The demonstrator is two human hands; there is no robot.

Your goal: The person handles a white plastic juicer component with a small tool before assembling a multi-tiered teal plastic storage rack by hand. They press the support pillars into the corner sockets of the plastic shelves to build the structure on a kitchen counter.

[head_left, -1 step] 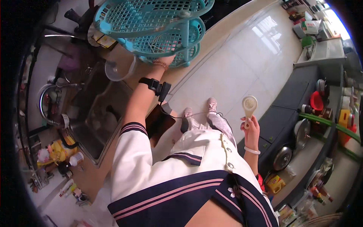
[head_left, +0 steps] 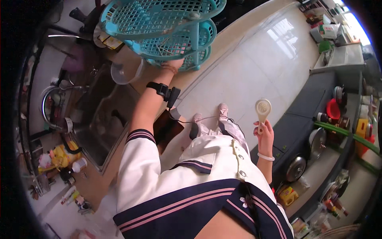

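In my right hand (head_left: 264, 137) is a cream-coloured slotted spoon (head_left: 263, 106). My fingers close around its short handle, and its round, patterned head points up, over the tiled floor. My left arm stretches forward to a teal two-tier plastic rack (head_left: 194, 38) on the counter. The left hand (head_left: 174, 63) is at the lower tier, mostly behind the rim and lattice, so its fingers are hidden. A few thin sticks (head_left: 164, 47) lie in that lower tier. Beside my left wrist, a clear plastic bowl (head_left: 126, 71) sits at the sink's edge.
To my left is a steel sink (head_left: 99, 131) with a curved tap (head_left: 47, 105). Bottles and a yellow packet (head_left: 63, 155) stand near it. On the right, a dark cabinet (head_left: 286, 123) and shelves hold pot lids (head_left: 296, 168), a red bowl (head_left: 333, 108) and bottles.
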